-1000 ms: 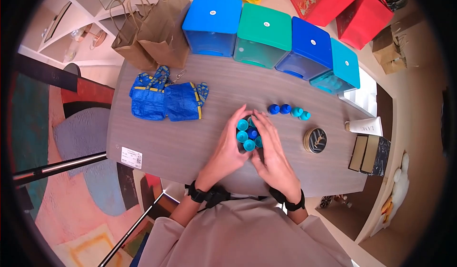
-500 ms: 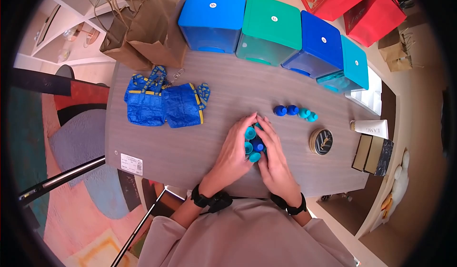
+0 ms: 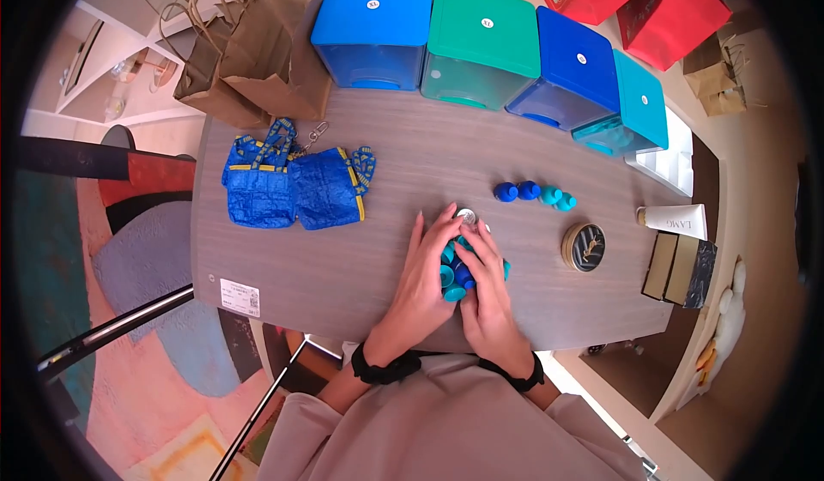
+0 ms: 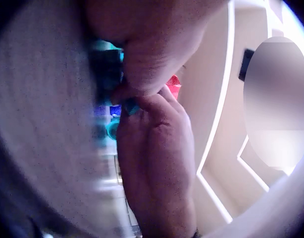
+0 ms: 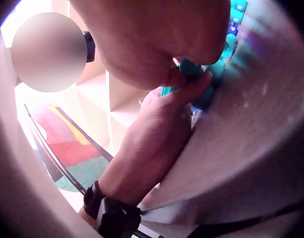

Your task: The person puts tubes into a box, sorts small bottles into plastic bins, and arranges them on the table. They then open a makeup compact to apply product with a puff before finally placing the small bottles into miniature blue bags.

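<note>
A cluster of small teal and blue cap-topped pieces [image 3: 447,277] sits between my two hands, near the table's front edge. My left hand [image 3: 421,282] cups it from the left, fingers pointing away from the body. On the other side, my right hand [image 3: 492,296] curves over the cluster, its fingertips meeting the left ones. A blue piece [image 3: 464,276] shows in the gap, while a teal one [image 3: 506,271] peeks out beyond the right hand. Past the fingertips a silver round face [image 3: 466,216] shows. The palms hide the other pieces.
Two blue pieces [image 3: 505,192] and two teal pieces [image 3: 551,195] stand in a row farther back, near a round black-topped tin [image 3: 584,247]. Lidded boxes [image 3: 482,30] line the back. Blue pouches [image 3: 296,185] lie left, a white tube [image 3: 674,218] and open box [image 3: 678,268] right.
Both hands have shifted slightly right and closed in over the cluster, covering more of it. The silver round face has come into view beyond the fingertips. A teal piece now shows right of the right hand.
</note>
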The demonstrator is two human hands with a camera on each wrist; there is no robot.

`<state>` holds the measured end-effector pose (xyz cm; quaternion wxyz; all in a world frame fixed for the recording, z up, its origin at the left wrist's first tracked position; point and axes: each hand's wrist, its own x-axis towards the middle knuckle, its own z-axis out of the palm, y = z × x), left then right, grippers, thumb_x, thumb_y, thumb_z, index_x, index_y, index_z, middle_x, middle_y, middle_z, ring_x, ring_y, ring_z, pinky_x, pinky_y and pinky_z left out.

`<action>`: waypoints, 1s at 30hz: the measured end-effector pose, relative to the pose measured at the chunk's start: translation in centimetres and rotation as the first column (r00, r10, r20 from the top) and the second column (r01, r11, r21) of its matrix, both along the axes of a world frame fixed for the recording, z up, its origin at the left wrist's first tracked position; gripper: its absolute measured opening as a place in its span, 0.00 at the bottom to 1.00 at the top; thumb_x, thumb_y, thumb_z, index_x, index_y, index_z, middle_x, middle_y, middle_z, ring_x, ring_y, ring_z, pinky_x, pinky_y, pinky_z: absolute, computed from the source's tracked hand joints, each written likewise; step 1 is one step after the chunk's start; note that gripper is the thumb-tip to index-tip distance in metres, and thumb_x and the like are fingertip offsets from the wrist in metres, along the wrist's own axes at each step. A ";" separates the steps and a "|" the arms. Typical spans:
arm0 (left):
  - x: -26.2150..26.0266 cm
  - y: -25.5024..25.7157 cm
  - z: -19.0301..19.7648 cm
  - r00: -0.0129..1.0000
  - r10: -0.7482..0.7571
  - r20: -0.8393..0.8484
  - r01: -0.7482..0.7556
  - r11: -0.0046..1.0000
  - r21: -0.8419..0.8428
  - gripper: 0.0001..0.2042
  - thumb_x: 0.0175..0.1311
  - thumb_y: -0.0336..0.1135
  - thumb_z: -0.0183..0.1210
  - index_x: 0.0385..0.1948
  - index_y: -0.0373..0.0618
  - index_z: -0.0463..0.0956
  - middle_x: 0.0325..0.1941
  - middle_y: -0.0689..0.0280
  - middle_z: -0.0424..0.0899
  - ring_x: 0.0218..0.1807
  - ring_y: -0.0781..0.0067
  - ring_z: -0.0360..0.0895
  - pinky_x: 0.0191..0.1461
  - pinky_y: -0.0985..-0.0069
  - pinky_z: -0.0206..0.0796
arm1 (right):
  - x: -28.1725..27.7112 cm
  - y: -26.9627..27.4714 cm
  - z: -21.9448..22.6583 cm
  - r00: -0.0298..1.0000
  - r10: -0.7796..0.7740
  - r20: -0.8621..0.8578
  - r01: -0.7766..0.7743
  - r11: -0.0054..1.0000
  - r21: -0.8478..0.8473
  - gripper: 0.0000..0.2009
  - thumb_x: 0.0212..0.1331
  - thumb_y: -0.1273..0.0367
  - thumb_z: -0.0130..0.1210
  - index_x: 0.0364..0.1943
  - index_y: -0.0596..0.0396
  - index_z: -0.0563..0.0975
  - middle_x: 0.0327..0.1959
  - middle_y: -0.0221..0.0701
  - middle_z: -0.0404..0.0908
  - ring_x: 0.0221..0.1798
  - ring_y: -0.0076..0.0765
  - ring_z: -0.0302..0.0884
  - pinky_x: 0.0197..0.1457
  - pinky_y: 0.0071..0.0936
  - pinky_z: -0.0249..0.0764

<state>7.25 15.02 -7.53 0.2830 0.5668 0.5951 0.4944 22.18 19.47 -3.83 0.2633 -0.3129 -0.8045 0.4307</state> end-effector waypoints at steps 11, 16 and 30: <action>0.7 -2.2 0.6 0.999 -0.032 -0.024 0.032 0.999 0.009 0.41 0.57 0.17 0.66 0.78 0.39 0.63 0.82 0.46 0.68 0.88 0.43 0.59 0.90 0.38 0.41 | 0.2 -1.8 -2.3 0.996 -0.026 -0.081 0.028 0.999 0.035 0.38 0.52 0.90 0.46 0.75 0.67 0.69 0.85 0.56 0.57 0.91 0.72 0.46 0.91 0.63 0.46; 1.1 -3.0 0.5 0.999 -0.020 -0.044 0.021 0.999 0.027 0.41 0.57 0.17 0.65 0.79 0.37 0.62 0.82 0.46 0.68 0.88 0.42 0.59 0.90 0.40 0.44 | 0.3 -2.1 -2.6 0.995 -0.022 -0.102 0.027 0.998 0.051 0.42 0.52 0.91 0.45 0.79 0.66 0.62 0.87 0.57 0.53 0.91 0.71 0.44 0.92 0.62 0.43; 1.9 -4.3 1.3 0.985 0.005 -0.171 -0.010 0.999 -0.030 0.37 0.62 0.19 0.64 0.77 0.36 0.65 0.77 0.47 0.71 0.80 0.40 0.66 0.88 0.43 0.53 | 1.0 -3.1 -2.7 0.988 -0.044 -0.147 0.045 0.999 -0.001 0.41 0.59 0.90 0.46 0.82 0.62 0.56 0.88 0.59 0.50 0.91 0.68 0.48 0.91 0.58 0.46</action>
